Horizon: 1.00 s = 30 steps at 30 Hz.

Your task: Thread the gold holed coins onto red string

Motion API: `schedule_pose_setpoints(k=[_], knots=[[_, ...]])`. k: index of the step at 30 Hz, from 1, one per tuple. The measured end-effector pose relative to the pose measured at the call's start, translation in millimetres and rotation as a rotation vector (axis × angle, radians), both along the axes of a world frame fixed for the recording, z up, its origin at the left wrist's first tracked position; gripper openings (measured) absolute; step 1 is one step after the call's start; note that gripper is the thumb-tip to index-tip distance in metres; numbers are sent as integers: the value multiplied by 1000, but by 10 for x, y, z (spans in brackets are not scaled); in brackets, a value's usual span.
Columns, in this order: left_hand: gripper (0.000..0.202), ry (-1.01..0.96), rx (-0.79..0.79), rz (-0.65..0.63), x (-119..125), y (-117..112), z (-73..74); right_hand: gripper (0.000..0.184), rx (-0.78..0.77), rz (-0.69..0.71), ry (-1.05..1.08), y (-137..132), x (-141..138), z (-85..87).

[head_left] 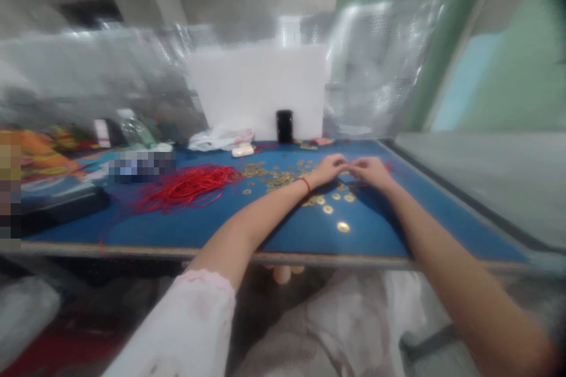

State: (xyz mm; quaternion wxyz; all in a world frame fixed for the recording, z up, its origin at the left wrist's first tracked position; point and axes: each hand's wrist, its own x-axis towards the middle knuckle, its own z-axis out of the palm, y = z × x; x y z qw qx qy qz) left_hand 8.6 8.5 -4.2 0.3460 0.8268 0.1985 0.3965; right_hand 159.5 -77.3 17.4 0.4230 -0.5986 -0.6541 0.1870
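My left hand (328, 169), with a red cord bracelet on its wrist, meets my right hand (370, 171) over the right part of the blue tabletop. Fingertips of both are pinched together and touch or nearly touch; whatever lies between them is too small and blurred to make out. Below and left of the hands, gold coin-like discs (328, 210) are scattered, one of them (343, 227) closest to me. A denser spread of duller discs (280, 178) lies beyond my left forearm. To the left rests a heap of red cords (190, 187).
A black upright object (285, 126) stands at the back before a white panel (260, 85). Near it are a white plastic bag (219, 139) and a small white object (243, 150). Farther left are a clear bottle (132, 128) and a dark box-like object (66, 209).
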Motion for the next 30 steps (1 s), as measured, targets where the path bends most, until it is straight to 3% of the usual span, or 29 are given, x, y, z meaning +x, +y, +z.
schedule_pose_setpoints(k=[6, 10, 13, 22, 30], knots=[[19, 49, 13, 59, 11, -6, 35, 25, 94, -77, -293, 8, 4, -32], [21, 40, -79, 12, 5, -30, 32, 22, 162, -145, -620, -19, -20, -29], [23, 31, -124, -13, -9, -62, 41, 20, 164, -166, -721, -45, -49, -4], [29, 27, -214, -55, -2, -35, 8, 32, 155, -179, -825, -89, -63, 58], [28, 71, -190, -76, 12, 6, -36, 31, 122, -239, -815, -90, 13, 90]])
